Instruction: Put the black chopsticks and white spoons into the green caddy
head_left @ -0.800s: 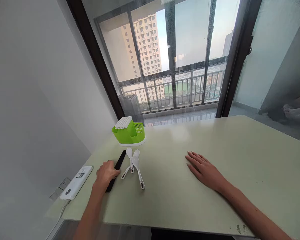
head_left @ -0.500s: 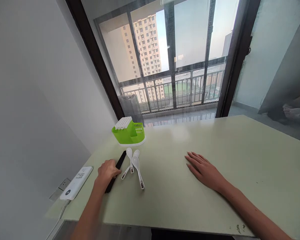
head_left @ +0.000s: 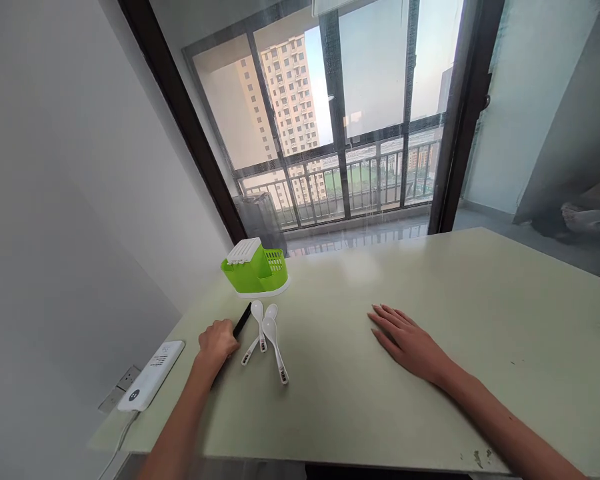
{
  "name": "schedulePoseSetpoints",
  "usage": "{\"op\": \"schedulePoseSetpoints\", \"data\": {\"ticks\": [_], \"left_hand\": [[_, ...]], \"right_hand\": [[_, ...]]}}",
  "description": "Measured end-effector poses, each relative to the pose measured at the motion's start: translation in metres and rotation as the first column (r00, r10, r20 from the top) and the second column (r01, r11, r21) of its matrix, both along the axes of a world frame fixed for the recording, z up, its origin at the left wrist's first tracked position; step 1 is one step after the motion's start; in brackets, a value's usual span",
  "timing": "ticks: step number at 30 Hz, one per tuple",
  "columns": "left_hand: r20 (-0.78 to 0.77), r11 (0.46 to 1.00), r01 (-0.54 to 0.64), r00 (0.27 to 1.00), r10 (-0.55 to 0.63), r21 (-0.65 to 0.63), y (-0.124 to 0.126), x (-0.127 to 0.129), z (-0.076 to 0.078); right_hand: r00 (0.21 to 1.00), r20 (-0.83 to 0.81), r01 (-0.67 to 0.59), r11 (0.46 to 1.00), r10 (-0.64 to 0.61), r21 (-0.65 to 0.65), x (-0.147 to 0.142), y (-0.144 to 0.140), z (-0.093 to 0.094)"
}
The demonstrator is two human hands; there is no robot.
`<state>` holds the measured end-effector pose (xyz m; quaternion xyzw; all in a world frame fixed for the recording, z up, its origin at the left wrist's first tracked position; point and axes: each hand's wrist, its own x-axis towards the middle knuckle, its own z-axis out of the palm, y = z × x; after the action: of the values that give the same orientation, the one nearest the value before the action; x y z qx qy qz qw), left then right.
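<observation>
Closed around a long, dark bundle that looks like black chopsticks (head_left: 243,319), my left hand (head_left: 217,343) rests at the left side of the table. The bundle's far end sticks out past the fingers; its middle is hidden by the hand. Just right of it, three white spoons (head_left: 270,328) lie partly across one another, with small printed marks on their handles. My right hand (head_left: 404,340) lies flat, palm down, on the bare table to the right, fingers stretched out and holding nothing.
Behind the spoons stands a green utensil holder (head_left: 255,277) with a white lid and base. A white power strip or power bank (head_left: 153,375) with a cable lies at the left edge by the wall. The pale table (head_left: 340,413) reaches toward a glass door.
My left hand has closed more tightly round the black chopsticks, which now look narrower, as if drawn together or turned. The view has shifted slightly; my right hand has stayed in place.
</observation>
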<state>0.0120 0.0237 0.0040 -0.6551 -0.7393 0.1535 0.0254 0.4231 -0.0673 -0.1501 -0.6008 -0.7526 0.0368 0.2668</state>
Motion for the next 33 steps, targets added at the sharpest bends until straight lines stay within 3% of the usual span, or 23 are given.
{"op": "schedulePoseSetpoints", "data": {"ticks": [4, 10, 24, 29, 33], "left_hand": [[-0.015, 0.998, -0.005, 1.0, 0.006, 0.058, 0.001, 0.0, -0.003], [-0.043, 0.999, -0.025, 0.999, 0.027, 0.04, 0.005, -0.008, -0.004], [0.108, 0.996, -0.065, 0.992, 0.072, -0.06, 0.016, -0.03, 0.017], [0.147, 0.999, -0.01, 0.989, 0.016, -0.037, 0.011, -0.013, 0.037], [0.252, 0.993, 0.1, 0.964, -0.082, -0.058, 0.001, 0.024, 0.051]], "right_hand": [[1.0, -0.006, -0.003, 1.0, 0.003, 0.012, 0.0, 0.001, -0.001], [1.0, -0.005, -0.011, 1.0, 0.011, 0.006, 0.0, 0.002, -0.002], [1.0, 0.026, -0.002, 1.0, 0.002, -0.018, -0.001, 0.003, -0.001], [1.0, -0.004, -0.009, 1.0, 0.009, -0.005, -0.001, 0.004, -0.003], [1.0, 0.003, -0.014, 1.0, 0.014, -0.009, -0.001, 0.004, -0.002]]}}
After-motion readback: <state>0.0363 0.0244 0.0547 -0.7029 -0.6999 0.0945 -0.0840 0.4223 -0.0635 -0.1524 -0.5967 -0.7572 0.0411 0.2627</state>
